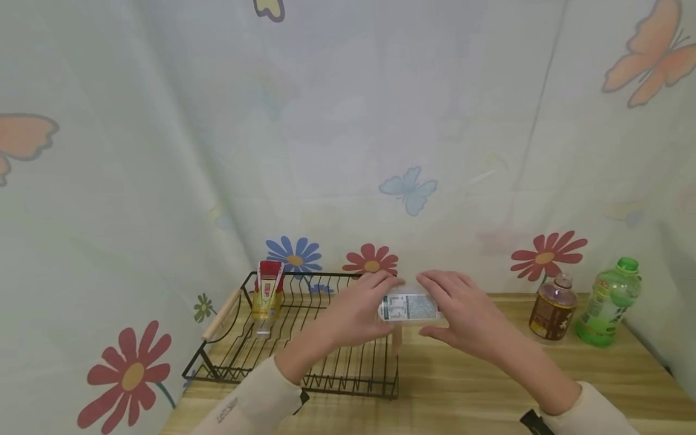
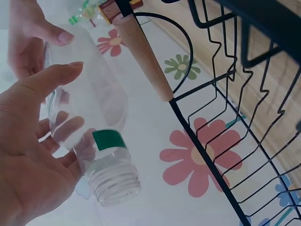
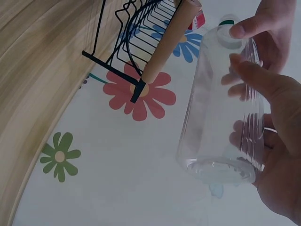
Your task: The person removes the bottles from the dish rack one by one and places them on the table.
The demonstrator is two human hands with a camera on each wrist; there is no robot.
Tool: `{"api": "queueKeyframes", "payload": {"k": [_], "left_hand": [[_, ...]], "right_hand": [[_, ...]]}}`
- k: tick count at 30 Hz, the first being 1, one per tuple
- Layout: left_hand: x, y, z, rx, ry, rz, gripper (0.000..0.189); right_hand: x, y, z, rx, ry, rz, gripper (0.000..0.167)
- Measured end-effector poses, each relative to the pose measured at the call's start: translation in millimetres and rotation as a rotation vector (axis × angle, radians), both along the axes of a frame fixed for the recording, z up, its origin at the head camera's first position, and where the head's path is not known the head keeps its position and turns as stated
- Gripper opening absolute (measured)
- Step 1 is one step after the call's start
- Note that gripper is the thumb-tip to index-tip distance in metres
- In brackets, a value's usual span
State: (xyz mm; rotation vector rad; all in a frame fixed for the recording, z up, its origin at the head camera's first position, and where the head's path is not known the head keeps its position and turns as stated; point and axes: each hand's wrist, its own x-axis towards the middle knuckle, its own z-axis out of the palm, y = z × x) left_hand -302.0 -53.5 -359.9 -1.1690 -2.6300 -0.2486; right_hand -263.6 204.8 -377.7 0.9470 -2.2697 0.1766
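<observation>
Diffuse, muted light; head view soft in detail, wrist views cooler, glints on the clear bottle (image 3: 209,113)

In the head view, my left hand (image 1: 359,311) and right hand (image 1: 464,311) curl in facing grips, lower centre; my left forearm (image 1: 306,352) and right forearm (image 1: 535,374) slant inward from the bottom edge.

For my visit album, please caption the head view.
Two hands hold a clear bottle near a black wire rack; a green bottle stands at right.
</observation>
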Motion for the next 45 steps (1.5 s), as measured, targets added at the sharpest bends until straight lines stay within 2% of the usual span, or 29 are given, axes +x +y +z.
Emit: {"api": "queueKeyframes", "payload": {"k": [10,15,26,33,45], "left_hand": [[2.0,5.7,-1.1,-0.006,-0.016,0.014,0.087],[1.2,7.8,-2.5,0.001,-0.018,0.010,0.084],[3.4,17.8,0.8,0.021,-0.017,0.046,0.080],[4.7,22.4,-4.6,0.041,-0.016,0.081,0.082],[5.6,22.0,-9.9,0.077,-0.005,0.071,0.080]], "right_hand": [[-0.3,-5,-3.2,0.049,-0.003,-0.062,0.093],[-0.9,-6,-4.2,0.035,-0.015,-0.063,0.091],[-3.7,-5,1.2,0.000,-0.043,-0.087,0.087],[-3.9,-5,0.8,-0.020,-0.062,-0.085,0.086],[-3.5,-2,-3.9,0.015,-0.081,-0.079,0.091]]}}
